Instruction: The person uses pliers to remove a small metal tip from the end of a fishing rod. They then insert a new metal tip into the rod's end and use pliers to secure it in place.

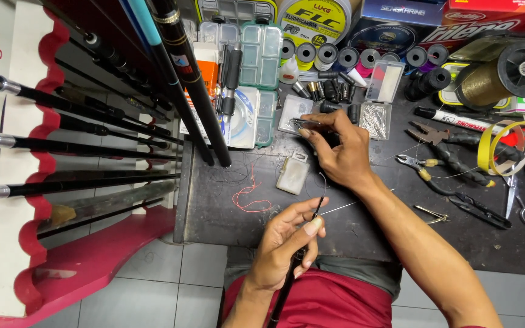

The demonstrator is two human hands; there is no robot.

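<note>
A loose thread [247,197] of bright red curls on the dark grey-black worktop [214,200]. The glossy black rods [80,146] end in silver caps against a white rack with a scalloped red edge [34,130]. Translucent teal-green compartment boxes [261,54] lie beside a yellow tape loop [505,146]. The person's garment [329,300] is deep red.

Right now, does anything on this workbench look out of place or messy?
A loose red thread lies tangled on the dark bench with thin black line beside it, near the left hand holding a thin rod tip. Pliers lie scattered at the right. Nothing looks damaged or spilled.
</note>
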